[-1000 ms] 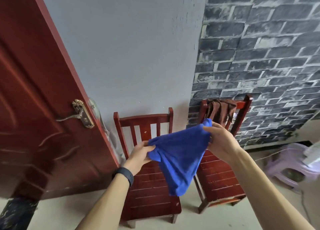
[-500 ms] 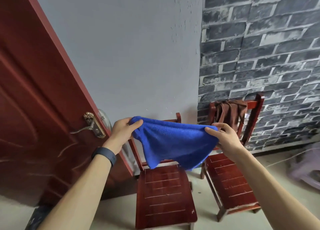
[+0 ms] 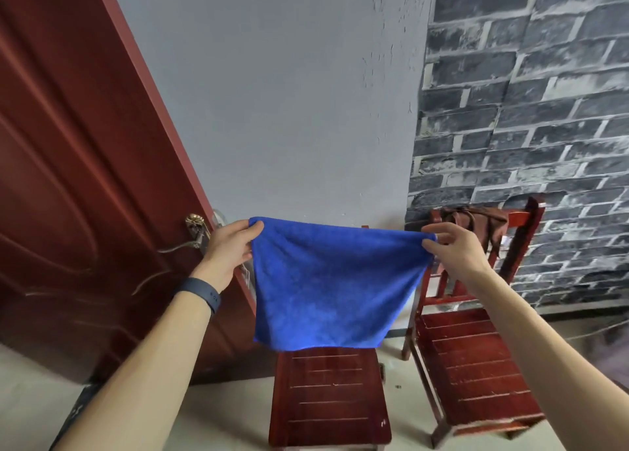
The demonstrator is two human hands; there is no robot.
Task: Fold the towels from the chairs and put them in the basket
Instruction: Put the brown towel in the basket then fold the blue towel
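Note:
A blue towel (image 3: 330, 287) hangs flat in the air, stretched between both hands. My left hand (image 3: 231, 246) pinches its top left corner and my right hand (image 3: 456, 250) pinches its top right corner. The towel's lower edge hangs just above the seat of the left red wooden chair (image 3: 328, 396), whose backrest it hides. A brown towel (image 3: 476, 217) is draped over the backrest of the right red chair (image 3: 476, 365). No basket is in view.
A dark red door (image 3: 68, 178) with a brass handle (image 3: 194, 232) stands open at the left, close to my left hand. Behind the chairs are a grey wall and a brick-pattern wall (image 3: 527, 110). Pale floor lies around the chairs.
The towel went from a bunched, hanging shape to a flat spread sheet. My left hand moved up and left; both hands pulled apart until the top edge was taut. The view tilted upward.

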